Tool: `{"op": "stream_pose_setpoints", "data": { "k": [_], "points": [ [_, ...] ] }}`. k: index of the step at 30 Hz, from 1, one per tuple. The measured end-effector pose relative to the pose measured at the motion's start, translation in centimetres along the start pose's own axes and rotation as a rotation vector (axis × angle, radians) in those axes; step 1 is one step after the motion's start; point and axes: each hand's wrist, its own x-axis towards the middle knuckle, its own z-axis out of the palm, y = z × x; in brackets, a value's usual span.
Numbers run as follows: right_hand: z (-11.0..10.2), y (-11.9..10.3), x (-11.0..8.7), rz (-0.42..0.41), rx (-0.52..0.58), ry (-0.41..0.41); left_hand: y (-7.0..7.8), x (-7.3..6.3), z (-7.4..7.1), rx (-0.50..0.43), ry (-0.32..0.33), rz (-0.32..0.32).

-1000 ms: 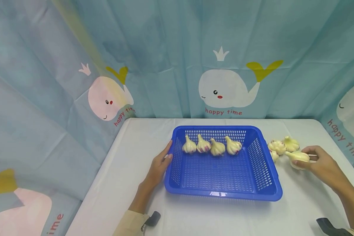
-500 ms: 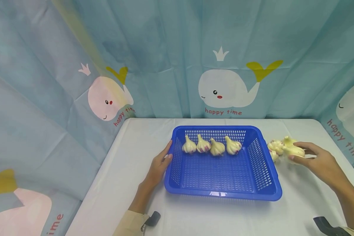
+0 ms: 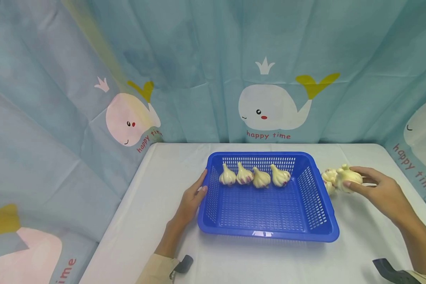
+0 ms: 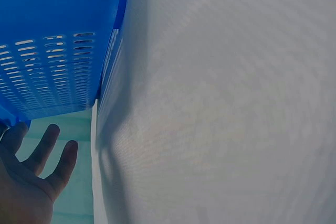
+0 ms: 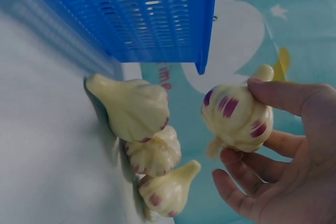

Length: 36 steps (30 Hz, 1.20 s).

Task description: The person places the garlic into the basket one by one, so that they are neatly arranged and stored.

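My right hand (image 3: 387,193) pinches a pale garlic bulb (image 5: 236,114) with purple streaks between thumb and fingers, raised to the right of the basket, its stem tilted up in the right wrist view. Close beside it, three more garlic bulbs (image 5: 134,108) sit on the table. My left hand (image 3: 191,200) touches the outer left rim of a blue perforated plastic basket (image 3: 262,233); in the left wrist view its fingers (image 4: 44,148) are spread and fairly straight, one at the rim. Inside the basket, several garlic bulbs (image 3: 261,177) form a row along the back wall.
A white cloth covers the table (image 3: 156,173). Behind it hangs a blue-green curtain (image 3: 198,106) printed with whales. The loose bulbs lie close against the basket's right side.
My right hand has moved left and slightly away from me with its garlic bulb, which now overlaps the loose bulbs in the head view. The left hand and basket keep their place.
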Motion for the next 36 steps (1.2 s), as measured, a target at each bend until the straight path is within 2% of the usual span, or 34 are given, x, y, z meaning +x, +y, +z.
{"op": "stream_pose_setpoints", "data": {
  "k": [14,27,36],
  "points": [
    [0.2,-2.0,0.4,0.007,0.031,0.017,0.0,0.0,0.0,0.003,0.005,0.004],
    [0.0,-4.7,0.8,-0.125,0.085,0.035,0.0,0.0,0.0,0.003,0.004,0.005],
    [0.1,-6.8,1.3,-0.140,0.093,0.019,0.0,0.0,0.0,0.007,0.004,0.007]
  ]
}}
